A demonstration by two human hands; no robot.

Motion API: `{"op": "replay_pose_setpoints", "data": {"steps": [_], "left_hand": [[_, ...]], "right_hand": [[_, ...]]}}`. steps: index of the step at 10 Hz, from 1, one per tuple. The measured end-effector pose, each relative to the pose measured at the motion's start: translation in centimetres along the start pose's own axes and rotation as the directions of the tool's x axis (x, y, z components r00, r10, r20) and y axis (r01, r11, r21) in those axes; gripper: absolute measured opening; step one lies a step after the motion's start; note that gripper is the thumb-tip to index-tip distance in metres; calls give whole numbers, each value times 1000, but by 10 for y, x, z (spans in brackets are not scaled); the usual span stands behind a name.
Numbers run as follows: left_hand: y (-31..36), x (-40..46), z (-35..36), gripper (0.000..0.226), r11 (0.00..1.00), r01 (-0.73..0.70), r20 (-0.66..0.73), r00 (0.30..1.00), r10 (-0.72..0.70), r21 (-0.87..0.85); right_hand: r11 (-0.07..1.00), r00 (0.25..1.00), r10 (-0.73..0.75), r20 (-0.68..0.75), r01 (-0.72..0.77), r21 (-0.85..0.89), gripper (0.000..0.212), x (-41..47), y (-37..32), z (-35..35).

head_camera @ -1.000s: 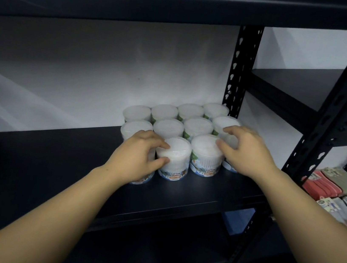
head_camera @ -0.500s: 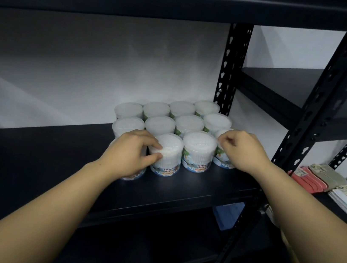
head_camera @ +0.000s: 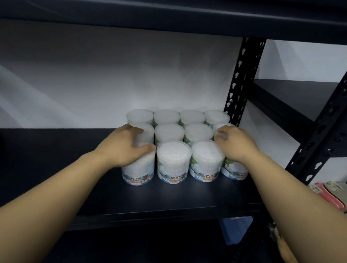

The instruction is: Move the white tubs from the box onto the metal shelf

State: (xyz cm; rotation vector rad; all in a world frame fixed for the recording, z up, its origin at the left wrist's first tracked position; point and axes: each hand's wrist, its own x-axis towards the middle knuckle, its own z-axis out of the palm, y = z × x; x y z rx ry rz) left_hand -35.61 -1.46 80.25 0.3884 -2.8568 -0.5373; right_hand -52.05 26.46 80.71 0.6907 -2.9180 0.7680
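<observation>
**Now: both hands on the front tubs of the shelf cluster**

Here the white tubs [head_camera: 174, 147] stand upright in a tight cluster on the dark metal shelf [head_camera: 52, 159], toward its right end, just beside the perforated rear upright [head_camera: 243, 81]. They sit in three rows running back to the pale wall, lids touching or nearly so.

The left hand [head_camera: 124, 146] rests on the front-left tub [head_camera: 139, 171], fingers curled over its lid and thumb against its side, so its grip is clamped on that tub. The right hand [head_camera: 236, 143] reaches over the front-right tub [head_camera: 235, 171], its fingertips curled onto the lid of the tub behind it; whether that grip truly clamps or only touches, I cannot tell.

Between the two hands stand two more front tubs, one labelled "COTTON BUDS" [head_camera: 173, 164].

At the far right, beyond the front upright [head_camera: 334, 122], lie folded cloths [head_camera: 335, 194] in red and grey.
</observation>
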Motion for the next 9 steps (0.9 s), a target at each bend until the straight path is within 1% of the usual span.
{"op": "replay_pose_setpoints", "data": {"steps": [1, 2, 4, 5, 6, 7, 8, 9], "left_hand": [[-4, 0, -2, 75, 1000, 18, 33, 999, -19, 23], [-5, -2, -2, 75, 999, 38, 11, 999, -38, -21], [-1, -1, -1, 67, 999, 43, -3, 999, -43, 18], [0, -1, -2, 70, 999, 50, 3, 999, -50, 18], [2, -2, -3, 72, 998, 57, 10, 998, -57, 13], [5, -4, -6, 70, 999, 48, 20, 999, -48, -4], [11, -9, -12, 67, 999, 28, -6, 1000, -28, -30], [12, -11, -18, 69, 998, 54, -14, 998, -54, -34]], "right_hand": [[998, 1000, -7, -1, 7, -56, 31, 14, 3, 8], [997, 999, -30, -18, 28, -72, 29, 19, 6, 11], [995, 997, -67, -25, 65, -77, 27, 23, 16, 13], [993, 995, -93, -26, 91, -76, 27, 23, 17, 13], [991, 996, -87, -4, 86, -98, 28, 22, 16, 10], [986, 997, -75, 18, 77, -147, 38, 23, 13, 10], [985, 996, -77, 47, 84, -151, 48, 20, 4, 9], [980, 993, -97, 63, 106, -165, 59, 20, -6, 8]]}}
